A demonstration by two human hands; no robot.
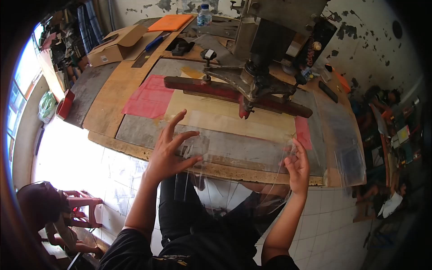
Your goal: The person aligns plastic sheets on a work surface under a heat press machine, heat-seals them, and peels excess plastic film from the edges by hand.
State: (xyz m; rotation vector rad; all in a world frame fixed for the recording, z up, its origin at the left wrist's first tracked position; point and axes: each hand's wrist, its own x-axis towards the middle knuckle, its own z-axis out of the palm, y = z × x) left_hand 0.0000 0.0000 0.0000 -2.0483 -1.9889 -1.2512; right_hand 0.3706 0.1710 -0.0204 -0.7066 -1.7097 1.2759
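Nearest us, the clear plastic sheet (197, 146) spans our hands above the front edge of the counter (103, 101), likely held from both sides to keep it spread. Our left hand (170, 152) has its fingers splayed wide beside it; our right hand (298, 167) curls its fingers narrowly at its edge, though we cannot tell whether they pinch. Beyond lies a yellow panel (225, 118) between pink pieces (149, 96), then the machine's bar (216, 91), and farther back a bottle (204, 18).

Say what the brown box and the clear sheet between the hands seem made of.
Brown box: likely matte cardboard, judging by its dull surface and folded flap. Clear sheet: probably glossy plastic, see-through with bright glints; exact type unclear.
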